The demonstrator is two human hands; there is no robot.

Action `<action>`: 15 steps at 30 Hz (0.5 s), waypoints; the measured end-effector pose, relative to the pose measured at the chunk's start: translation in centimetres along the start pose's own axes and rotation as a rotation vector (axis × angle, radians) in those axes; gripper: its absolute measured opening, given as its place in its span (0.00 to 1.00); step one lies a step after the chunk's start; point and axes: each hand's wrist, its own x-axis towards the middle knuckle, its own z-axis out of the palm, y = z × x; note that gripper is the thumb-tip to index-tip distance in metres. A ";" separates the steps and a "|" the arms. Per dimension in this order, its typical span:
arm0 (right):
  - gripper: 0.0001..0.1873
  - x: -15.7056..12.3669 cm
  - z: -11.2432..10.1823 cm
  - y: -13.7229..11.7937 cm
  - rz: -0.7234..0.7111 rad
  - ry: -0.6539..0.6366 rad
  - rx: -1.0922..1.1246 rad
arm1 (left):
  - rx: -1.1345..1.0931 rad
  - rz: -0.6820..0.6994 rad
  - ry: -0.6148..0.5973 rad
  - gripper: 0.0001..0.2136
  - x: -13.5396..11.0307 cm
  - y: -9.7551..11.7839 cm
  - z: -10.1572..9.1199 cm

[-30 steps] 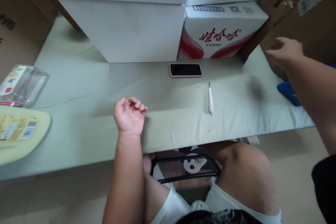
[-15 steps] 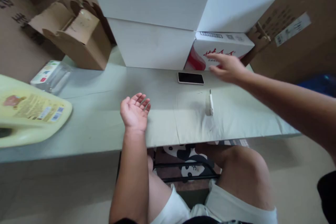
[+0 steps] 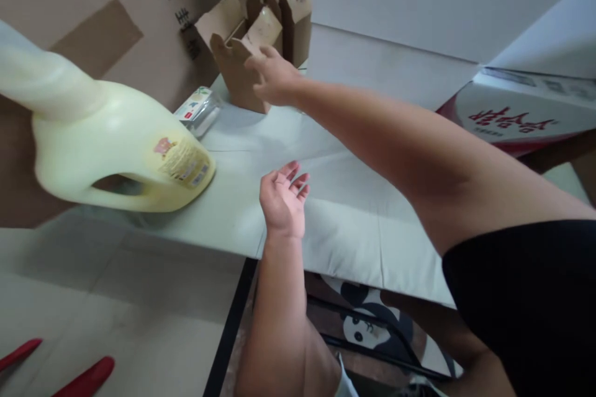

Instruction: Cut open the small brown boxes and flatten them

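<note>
Has swung the bare right hand [image 3: 275, 77], with fingers parted, leftward from the red-and-white printed carton [image 3: 512, 116] to the open brown cardboard box [image 3: 236, 77], now nearest; cannot tell whether touching. Keeps the bare left hand [image 3: 284, 201] palm-up, loosely spread, empty, near the pale green cloth-covered table [image 3: 347, 223]. Farther left, past the box: a clear plastic container [image 3: 206, 116], then a pale yellow plastic bottle [image 3: 123, 136].

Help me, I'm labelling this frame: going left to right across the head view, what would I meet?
Pale yellow jug → clear plastic container → nearer open cardboard box → left hand → white box with red lettering.
</note>
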 end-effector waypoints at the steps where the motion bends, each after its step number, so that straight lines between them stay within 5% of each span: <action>1: 0.16 1.2 0.6 -0.2 -0.026 0.012 -0.023 | 0.002 -0.002 -0.004 0.19 0.1 0.2 -0.1; 5: 0.07 3.0 2.2 -0.4 -0.119 0.034 -0.070 | -0.011 0.006 0.010 0.19 0.2 0.7 -0.1; 8: 0.11 0.6 2.5 0.4 -0.195 0.076 -0.099 | -0.024 0.102 0.061 0.18 0.2 0.4 -0.2; 11: 0.09 -5.5 1.5 2.3 -0.331 0.150 -0.020 | -0.008 0.344 0.209 0.17 0.4 -0.3 -0.8; 15: 0.08 -18.5 -1.9 5.6 -0.358 0.333 0.246 | 0.041 0.657 0.455 0.10 0.9 -0.6 -2.1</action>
